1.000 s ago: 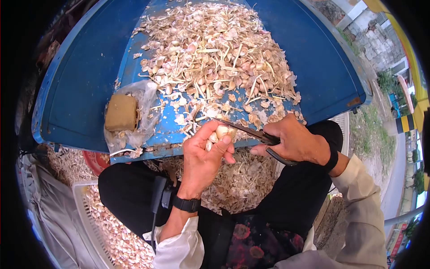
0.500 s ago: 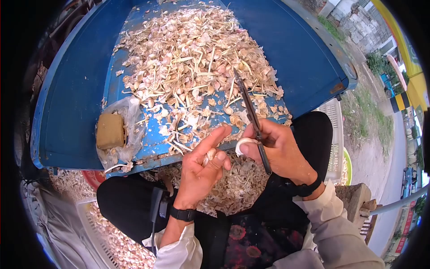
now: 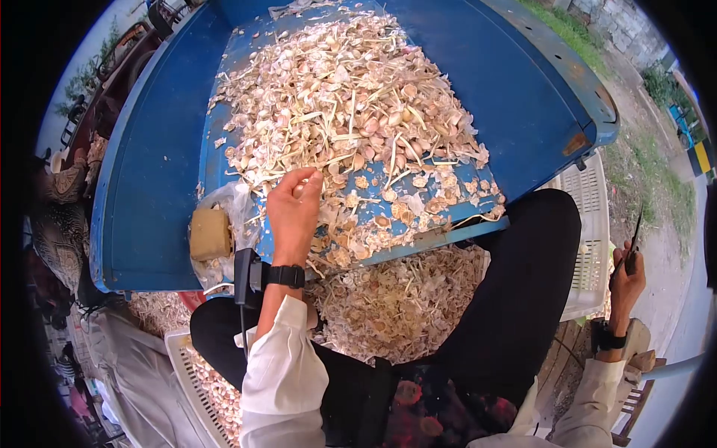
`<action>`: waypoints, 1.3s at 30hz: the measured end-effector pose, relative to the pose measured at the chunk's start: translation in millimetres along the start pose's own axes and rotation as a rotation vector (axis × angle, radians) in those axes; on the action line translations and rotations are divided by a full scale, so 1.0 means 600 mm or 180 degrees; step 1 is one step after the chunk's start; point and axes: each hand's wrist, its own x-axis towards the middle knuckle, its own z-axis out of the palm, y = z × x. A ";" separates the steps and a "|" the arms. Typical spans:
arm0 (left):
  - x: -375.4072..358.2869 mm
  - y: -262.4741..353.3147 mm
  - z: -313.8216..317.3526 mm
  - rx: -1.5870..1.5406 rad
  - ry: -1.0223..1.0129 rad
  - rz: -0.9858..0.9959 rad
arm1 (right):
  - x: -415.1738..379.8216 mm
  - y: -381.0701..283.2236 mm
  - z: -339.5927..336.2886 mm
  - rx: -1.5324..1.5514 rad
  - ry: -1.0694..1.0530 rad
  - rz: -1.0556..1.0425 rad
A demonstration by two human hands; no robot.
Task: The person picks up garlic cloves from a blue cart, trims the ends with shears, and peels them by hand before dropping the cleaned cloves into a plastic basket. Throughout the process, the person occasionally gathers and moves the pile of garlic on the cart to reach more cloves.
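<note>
My left hand (image 3: 293, 216) is above the near left part of a heap of garlic (image 3: 351, 112). Its fingers are curled round a pale garlic clove (image 3: 301, 190), which shows only in part. The heap mixes cloves, dry stalks and papery skins on a blue metal bed (image 3: 276, 233). Far out to the right, beyond my knee, my right hand (image 3: 629, 280) is closed round a long, dark, narrow-bladed tool (image 3: 637, 230). The blade points up; its handle is mostly hidden by the fingers.
A tan block (image 3: 210, 233) sits on a clear plastic bag at the bed's left. Skins (image 3: 396, 306) lie below the bed's front edge, between my legs. A white crate of cloves (image 3: 179, 351) stands lower left, another pale crate (image 3: 590, 201) to the right.
My left hand has moved left and up over the heap. My right hand has swung far right with the dark tool; the white clove once at its fingertips is no longer visible there.
</note>
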 end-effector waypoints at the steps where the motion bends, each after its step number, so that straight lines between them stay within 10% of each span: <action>1: 0.017 0.004 0.011 0.0057 -0.0006 -0.0005 | -0.013 -0.013 0.012 0.0360 -0.0065 0.0037; 3: 0.044 0.011 0.036 0.1923 0.0107 0.1406 | -0.037 -0.033 0.026 0.0429 -0.0269 0.0236; 7: 0.070 0.014 0.059 0.2673 -0.0609 0.1088 | -0.065 -0.122 0.039 0.0769 -0.0605 0.0547; 15: -0.006 0.023 0.042 0.1479 -0.0013 0.0588 | -0.123 -0.410 0.150 0.3159 -0.2012 0.0755; 22: -0.071 0.040 0.034 0.1306 0.0082 0.1623 | -0.171 -0.508 0.422 0.2314 -0.2966 0.0273; 29: -0.100 0.004 0.036 -0.0391 0.0364 0.0440 | -0.200 -0.509 0.448 0.4144 -0.3373 0.1089; 39: -0.089 0.000 0.010 -0.2861 0.0506 -0.0955 | -0.199 -0.508 0.422 0.3437 -0.3261 0.1115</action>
